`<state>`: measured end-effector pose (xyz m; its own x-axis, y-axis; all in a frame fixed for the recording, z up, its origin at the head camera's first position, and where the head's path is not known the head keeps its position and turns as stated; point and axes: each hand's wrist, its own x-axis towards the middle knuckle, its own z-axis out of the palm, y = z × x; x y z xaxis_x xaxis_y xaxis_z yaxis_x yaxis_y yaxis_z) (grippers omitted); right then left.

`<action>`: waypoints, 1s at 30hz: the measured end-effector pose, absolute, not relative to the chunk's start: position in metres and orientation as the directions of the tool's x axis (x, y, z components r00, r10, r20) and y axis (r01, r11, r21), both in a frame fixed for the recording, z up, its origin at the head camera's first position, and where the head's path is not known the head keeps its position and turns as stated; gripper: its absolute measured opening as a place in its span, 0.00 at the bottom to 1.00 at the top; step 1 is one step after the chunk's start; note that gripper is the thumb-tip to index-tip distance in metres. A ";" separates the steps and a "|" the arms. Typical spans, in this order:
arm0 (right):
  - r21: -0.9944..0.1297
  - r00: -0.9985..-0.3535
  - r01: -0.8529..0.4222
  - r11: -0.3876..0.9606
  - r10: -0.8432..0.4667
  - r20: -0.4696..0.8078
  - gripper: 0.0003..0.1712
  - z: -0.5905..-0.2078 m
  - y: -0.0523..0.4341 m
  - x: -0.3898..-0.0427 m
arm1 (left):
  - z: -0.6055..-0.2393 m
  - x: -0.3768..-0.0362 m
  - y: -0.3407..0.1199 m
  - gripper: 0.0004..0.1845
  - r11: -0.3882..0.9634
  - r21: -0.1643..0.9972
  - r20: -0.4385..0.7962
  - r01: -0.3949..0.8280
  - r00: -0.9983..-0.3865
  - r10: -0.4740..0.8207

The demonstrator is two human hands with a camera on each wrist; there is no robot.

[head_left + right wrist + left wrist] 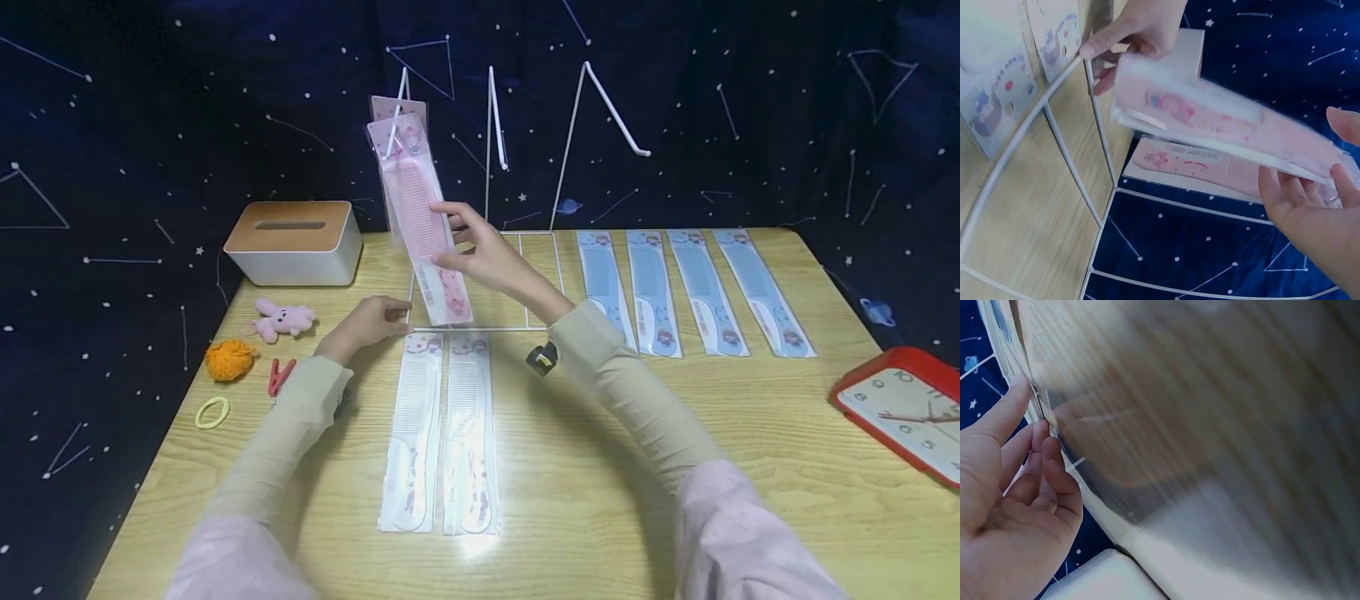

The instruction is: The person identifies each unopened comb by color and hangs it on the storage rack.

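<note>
Backdrop: dark-blue cloth w/ white constellations, behind far edge of the table [570, 517].
Wire rack [497, 121]: white, 3 prongs, at middle of table's far edge; L prong alone loaded.
Front pink pack [415, 212]: comb in clear sleeve, tilted, its header at L prong; prong seems to pass through, but hole too small to confirm.
Rear pink pack [1191, 164]: directly behind, partly hidden.
R hand [487, 254]: thumb & fingers gripping front pink pack nr. mid-length.
L hand [367, 323]: apart from R, thumb & fingertips pinching rack's base at its front L corner.
Risk 1, drop: if header isn't fully threaded, or is nudged back past the tip, pack could fall once released.
Risk 2, tear: a hard downward or sideways pull might rip the hole; cause, pack's tilt against prong.
Risk 3, tip: load on one side + a tug could rock the rack, esp. w/o the L hand's hold.
Risk 4, sweep: R sleeve [645, 392] passes over the leftmost blue pack [603, 279], toward far R corner, & beside a small black item [543, 358]; a low forearm may shift either.
White packs [468, 433]: two, just in front of rack, toward near edge; a falling pack would prob. land on them.
</note>
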<state>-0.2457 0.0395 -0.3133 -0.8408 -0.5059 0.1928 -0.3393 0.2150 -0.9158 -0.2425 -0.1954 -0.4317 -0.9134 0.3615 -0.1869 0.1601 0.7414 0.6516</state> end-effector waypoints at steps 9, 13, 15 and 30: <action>-0.923 -0.840 -0.285 0.257 -0.532 0.111 0.38 -0.315 0.029 -0.267 | -0.430 -0.242 -0.197 0.29 0.733 0.663 -0.190 0.149 -0.915 0.357; -0.931 -0.839 -0.257 0.259 -0.538 0.082 0.38 -0.324 0.030 -0.270 | -0.434 -0.245 -0.197 0.29 0.735 0.663 -0.197 0.143 -0.914 0.355; -0.935 -0.845 -0.253 0.250 -0.527 0.088 0.38 -0.329 0.031 -0.271 | -0.435 -0.246 -0.196 0.29 0.740 0.658 -0.199 0.141 -0.915 0.351; -0.916 -0.880 -0.306 0.260 -0.444 0.168 0.31 -0.348 0.053 -0.234 | -0.432 -0.246 -0.197 0.29 0.749 0.653 -0.219 0.114 -0.918 0.331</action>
<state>-0.2339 0.0526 -0.3484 -0.8801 -0.4441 0.1678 -0.3057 0.2599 -0.9160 -0.2461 -0.1965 -0.4323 -0.9177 0.3314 -0.2191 0.1145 0.7486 0.6530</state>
